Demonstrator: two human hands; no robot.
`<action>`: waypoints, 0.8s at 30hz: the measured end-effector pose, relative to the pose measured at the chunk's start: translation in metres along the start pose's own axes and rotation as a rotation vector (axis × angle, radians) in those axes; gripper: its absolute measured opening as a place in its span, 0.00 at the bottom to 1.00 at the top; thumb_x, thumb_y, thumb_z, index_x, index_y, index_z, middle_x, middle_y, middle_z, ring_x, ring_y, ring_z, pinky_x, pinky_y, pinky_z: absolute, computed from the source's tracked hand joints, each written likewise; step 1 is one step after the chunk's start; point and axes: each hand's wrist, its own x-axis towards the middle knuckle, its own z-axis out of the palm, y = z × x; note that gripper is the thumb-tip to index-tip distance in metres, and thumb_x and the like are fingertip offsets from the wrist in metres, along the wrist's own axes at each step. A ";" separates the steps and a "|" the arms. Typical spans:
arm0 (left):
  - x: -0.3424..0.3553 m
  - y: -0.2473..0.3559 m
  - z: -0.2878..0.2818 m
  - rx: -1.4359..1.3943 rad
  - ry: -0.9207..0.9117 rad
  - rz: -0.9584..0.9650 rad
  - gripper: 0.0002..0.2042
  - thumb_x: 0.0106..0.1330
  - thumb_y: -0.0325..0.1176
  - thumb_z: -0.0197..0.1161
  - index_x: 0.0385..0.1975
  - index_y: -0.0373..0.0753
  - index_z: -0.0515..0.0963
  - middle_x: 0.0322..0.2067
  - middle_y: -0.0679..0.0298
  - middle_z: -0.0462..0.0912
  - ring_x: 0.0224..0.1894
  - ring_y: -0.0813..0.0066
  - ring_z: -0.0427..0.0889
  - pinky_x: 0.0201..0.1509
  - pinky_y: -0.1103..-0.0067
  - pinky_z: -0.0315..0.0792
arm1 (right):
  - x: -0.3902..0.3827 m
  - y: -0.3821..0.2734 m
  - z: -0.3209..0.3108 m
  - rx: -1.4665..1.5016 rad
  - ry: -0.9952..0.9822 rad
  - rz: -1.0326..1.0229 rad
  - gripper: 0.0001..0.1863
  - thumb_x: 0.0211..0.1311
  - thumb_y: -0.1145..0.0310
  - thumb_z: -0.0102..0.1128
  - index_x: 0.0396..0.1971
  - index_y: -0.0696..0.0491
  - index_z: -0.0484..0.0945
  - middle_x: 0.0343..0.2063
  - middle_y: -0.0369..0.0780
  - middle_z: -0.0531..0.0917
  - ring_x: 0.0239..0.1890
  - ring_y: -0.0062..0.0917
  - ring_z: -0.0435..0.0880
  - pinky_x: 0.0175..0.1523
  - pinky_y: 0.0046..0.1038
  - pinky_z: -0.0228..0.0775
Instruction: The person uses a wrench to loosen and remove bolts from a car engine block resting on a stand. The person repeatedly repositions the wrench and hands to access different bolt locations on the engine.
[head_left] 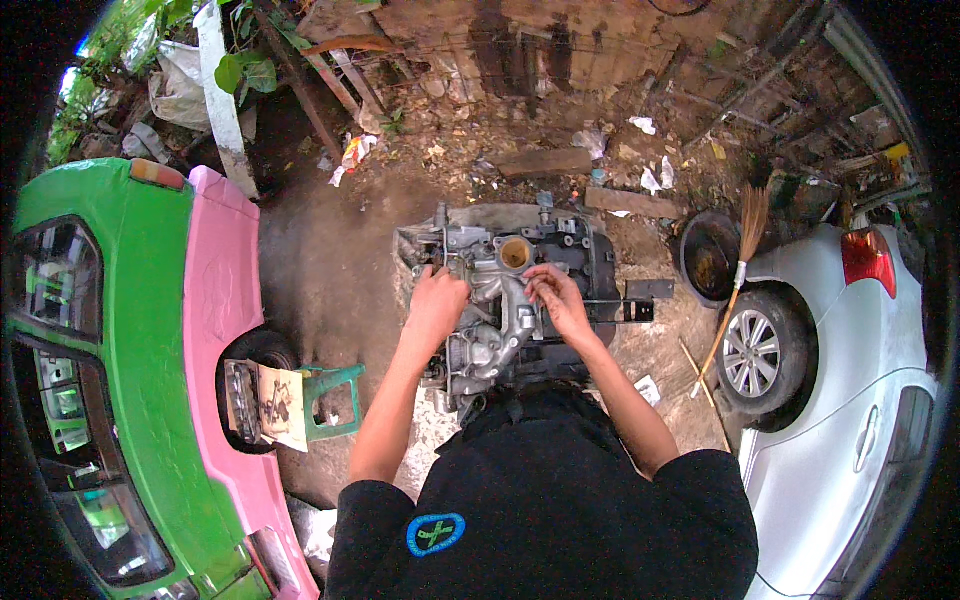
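Note:
A grey metal car engine (487,318) stands in front of me, with pipes and castings on top and a round opening (515,253) that is brownish inside. My left hand (440,299) is closed at the engine's left side, its fingertips curled down among the metal parts; what they grip is hidden. Just right of the branched metal pipe (519,320), below the round opening, my right hand (558,299) has its fingers bent and drawn together. Anything between those fingertips is too small to make out.
At left stands a green and pink car (225,270), with a green plastic stool (335,398) beside its wheel. To the right are a silver car (840,340), a broom (735,285) and a dark round basin (708,258). Boards (545,163) and litter lie on the ground beyond.

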 end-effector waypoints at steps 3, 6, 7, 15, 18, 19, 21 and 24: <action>-0.018 0.012 0.001 -0.108 0.032 -0.129 0.06 0.56 0.32 0.67 0.29 0.38 0.85 0.34 0.56 0.84 0.45 0.56 0.82 0.51 0.61 0.75 | 0.000 0.001 0.000 -0.005 0.013 0.009 0.12 0.70 0.65 0.52 0.44 0.57 0.76 0.30 0.35 0.79 0.32 0.16 0.75 0.40 0.20 0.66; -0.029 0.021 0.003 -0.140 0.119 -0.136 0.03 0.53 0.27 0.65 0.26 0.36 0.84 0.33 0.56 0.85 0.42 0.60 0.85 0.47 0.65 0.78 | 0.001 0.002 0.001 -0.015 0.022 0.010 0.12 0.69 0.65 0.52 0.44 0.58 0.76 0.30 0.35 0.79 0.32 0.17 0.75 0.40 0.20 0.66; -0.031 0.023 0.003 -0.141 0.105 -0.173 0.03 0.53 0.26 0.64 0.26 0.36 0.84 0.33 0.56 0.85 0.42 0.59 0.85 0.45 0.65 0.79 | 0.002 0.002 0.001 -0.006 0.021 0.000 0.13 0.69 0.65 0.52 0.44 0.58 0.76 0.30 0.35 0.79 0.32 0.17 0.75 0.40 0.21 0.67; -0.036 0.036 0.004 -0.130 0.039 -0.261 0.05 0.56 0.27 0.61 0.26 0.37 0.83 0.31 0.51 0.84 0.34 0.51 0.86 0.37 0.61 0.81 | 0.002 0.000 -0.001 0.003 0.005 0.020 0.12 0.71 0.65 0.52 0.44 0.59 0.76 0.30 0.35 0.79 0.32 0.17 0.74 0.41 0.21 0.67; -0.037 0.040 0.004 -0.142 0.076 -0.305 0.05 0.56 0.27 0.60 0.26 0.36 0.83 0.30 0.50 0.84 0.35 0.50 0.86 0.38 0.61 0.81 | 0.002 0.000 -0.001 0.003 0.012 0.041 0.12 0.72 0.66 0.51 0.44 0.59 0.76 0.30 0.35 0.79 0.32 0.17 0.74 0.41 0.21 0.67; -0.037 0.040 0.003 -0.150 0.066 -0.322 0.05 0.56 0.27 0.60 0.26 0.36 0.83 0.31 0.51 0.84 0.35 0.50 0.86 0.38 0.60 0.81 | 0.002 0.000 -0.001 0.006 0.013 0.039 0.12 0.72 0.66 0.51 0.44 0.59 0.76 0.30 0.35 0.78 0.32 0.16 0.74 0.41 0.21 0.67; -0.036 0.040 0.003 -0.153 0.056 -0.357 0.05 0.56 0.28 0.61 0.27 0.36 0.83 0.31 0.51 0.84 0.36 0.50 0.86 0.39 0.60 0.81 | 0.001 0.000 -0.001 0.015 0.012 0.039 0.11 0.73 0.66 0.51 0.44 0.58 0.76 0.30 0.35 0.78 0.32 0.16 0.74 0.41 0.21 0.67; -0.033 0.036 0.002 -0.177 0.039 -0.337 0.06 0.56 0.30 0.63 0.28 0.35 0.83 0.31 0.51 0.85 0.37 0.49 0.86 0.39 0.60 0.81 | 0.001 -0.001 -0.001 0.034 0.007 0.038 0.11 0.73 0.66 0.51 0.43 0.58 0.76 0.30 0.35 0.78 0.32 0.16 0.73 0.41 0.21 0.67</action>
